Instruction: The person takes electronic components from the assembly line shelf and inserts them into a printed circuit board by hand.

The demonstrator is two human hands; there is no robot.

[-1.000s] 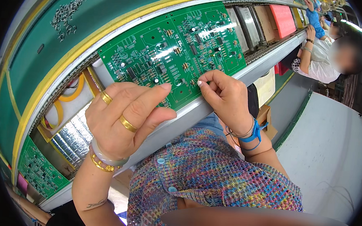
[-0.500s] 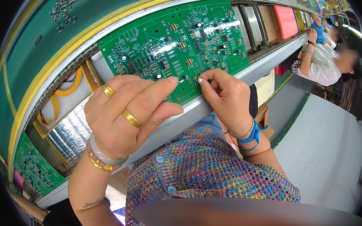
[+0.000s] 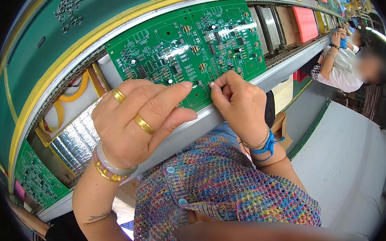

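A large green circuit board (image 3: 176,31) full of small components lies across the rails in front of me. My left hand (image 3: 135,117), wearing two gold-coloured rings, hovers over its near left edge, thumb and index finger apart with nothing visible between them. At the board's near edge, my right hand (image 3: 240,101) is closed in a pinch, fingertips down by a row of small parts. Whatever those fingertips hold, if anything, is too small and covered to name. Beside my left fingertips stands a small white-topped cylindrical component (image 3: 170,81).
Small metal parts (image 3: 71,7) lie heaped on the green surface at the far left, near a dark coil (image 3: 41,42). Another populated board (image 3: 39,177) sits lower left, beyond yellow tape rolls (image 3: 73,86). A pink block (image 3: 304,24) and a co-worker (image 3: 337,69) are at the right.
Both hands stay at nearly the same spots; my right fingertips have shifted slightly at the board's edge. The co-worker's raised hand at the right has moved a little.
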